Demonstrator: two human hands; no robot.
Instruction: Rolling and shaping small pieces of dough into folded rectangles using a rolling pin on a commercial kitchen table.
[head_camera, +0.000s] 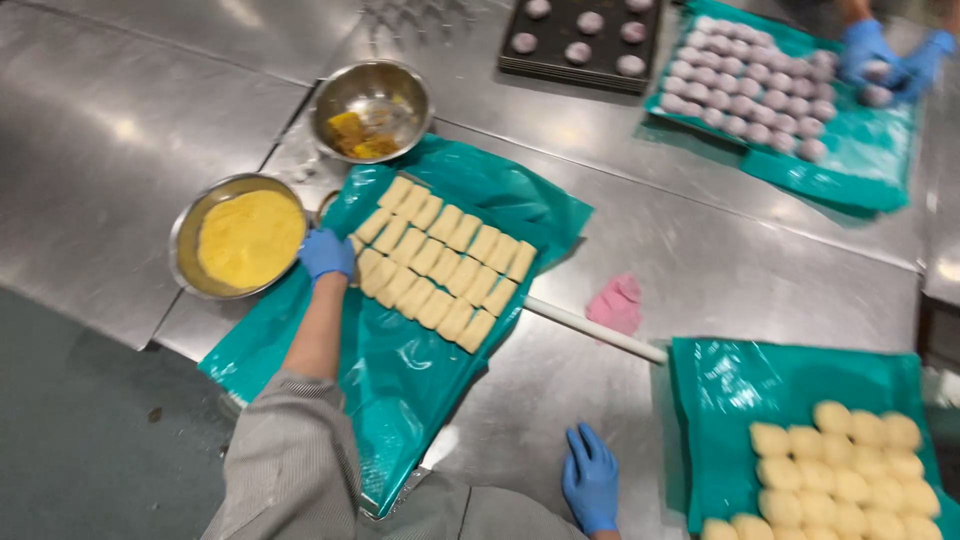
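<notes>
My left hand, in a blue glove, reaches out from a striped sleeve. It sits curled at the left end of the rows of pale rectangular dough pieces, which lie on a teal plastic sheet. It is right beside the rim of a metal bowl of yellow crumbs. Whether it holds anything is hidden by the glove. My right hand, also gloved in blue, rests flat with fingers spread on the steel table, holding nothing.
A second metal bowl with orange-yellow remains stands behind. A white rod and a pink cloth lie mid-table. Round yellow dough balls fill a teal sheet at right. Far right, another person's gloved hands work over purple balls; a dark tray is nearby.
</notes>
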